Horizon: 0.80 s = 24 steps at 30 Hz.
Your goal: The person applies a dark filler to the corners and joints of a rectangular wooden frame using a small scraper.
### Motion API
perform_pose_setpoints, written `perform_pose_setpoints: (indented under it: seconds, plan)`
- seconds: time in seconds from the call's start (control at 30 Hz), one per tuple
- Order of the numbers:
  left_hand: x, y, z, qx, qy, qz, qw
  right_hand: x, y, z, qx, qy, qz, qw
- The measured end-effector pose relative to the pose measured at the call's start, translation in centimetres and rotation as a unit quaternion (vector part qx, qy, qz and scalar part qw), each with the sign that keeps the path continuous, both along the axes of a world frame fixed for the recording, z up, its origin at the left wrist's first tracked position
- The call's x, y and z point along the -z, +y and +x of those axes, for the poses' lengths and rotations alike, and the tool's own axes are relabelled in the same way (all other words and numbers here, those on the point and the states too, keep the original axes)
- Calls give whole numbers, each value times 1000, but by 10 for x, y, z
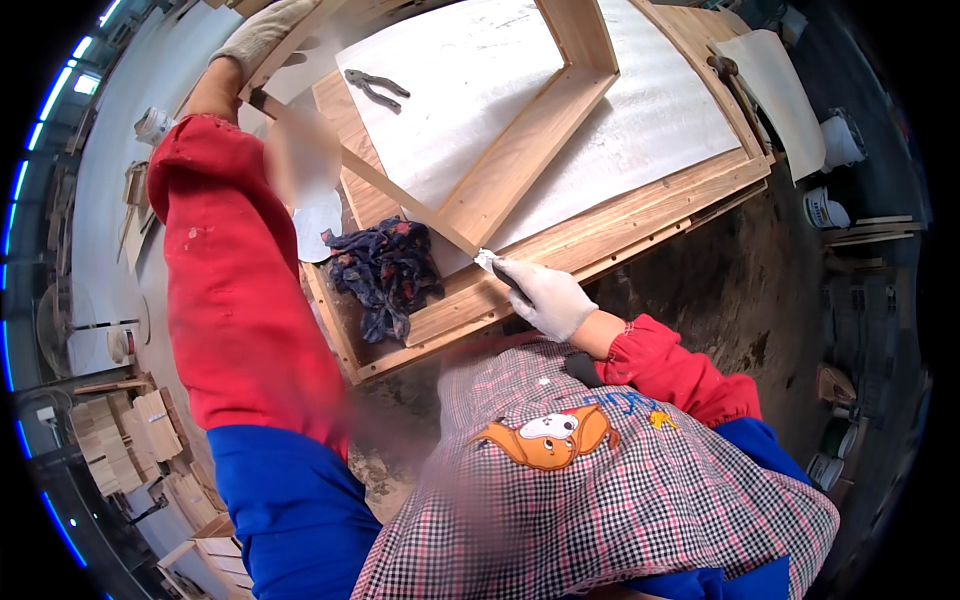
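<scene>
A pale wooden box frame (528, 150) stands tilted above the worktable, one corner pointing toward me. At the upper left my left hand (268, 38), in a white work glove, is closed around the frame's far end. My right hand (550, 300), also gloved, grips a putty knife (508, 280) by its dark handle. White stuff covers the knife's tip, which touches or nearly touches the frame's near corner; I cannot tell which. Just left of that corner lies a crumpled dark patterned cloth (385, 270). Pliers (377, 88) rest on the white sheet (450, 120) behind the frame.
Wooden rails (600, 235) edge the worktable around the sheet. A hammer (728, 72) lies at its right side. White buckets (826, 208) stand farther right on the floor. Stacked wood pieces (125, 440) fill the lower left. A blurred patch hides part of the area beside my left sleeve.
</scene>
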<state>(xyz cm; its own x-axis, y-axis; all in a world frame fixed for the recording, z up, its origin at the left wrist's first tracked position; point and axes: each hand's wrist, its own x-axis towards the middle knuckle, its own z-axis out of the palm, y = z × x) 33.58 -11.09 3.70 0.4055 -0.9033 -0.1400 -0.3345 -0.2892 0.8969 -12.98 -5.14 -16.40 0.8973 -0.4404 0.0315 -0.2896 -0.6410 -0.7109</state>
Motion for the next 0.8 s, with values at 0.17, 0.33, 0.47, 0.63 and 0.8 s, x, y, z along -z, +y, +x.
perform_pose_setpoints:
  seconds: [0.17, 0.33, 0.47, 0.63, 0.8]
  plan:
    - [17, -21, 18, 40, 3, -6, 999, 5, -3, 6, 25, -6, 18, 1000]
    - [16, -6, 35, 71, 25, -3, 997, 17, 1, 10, 19, -4, 13, 1000]
    - [9, -4, 7, 26, 36, -3, 999, 19, -1, 8, 25, -34, 28, 999]
    - [8, -3, 2, 20, 31, -4, 999, 21, 1, 14, 35, -39, 71, 996]
    - [12, -1, 13, 29, 53, -16, 998, 24, 2, 11, 32, -65, 67, 995]
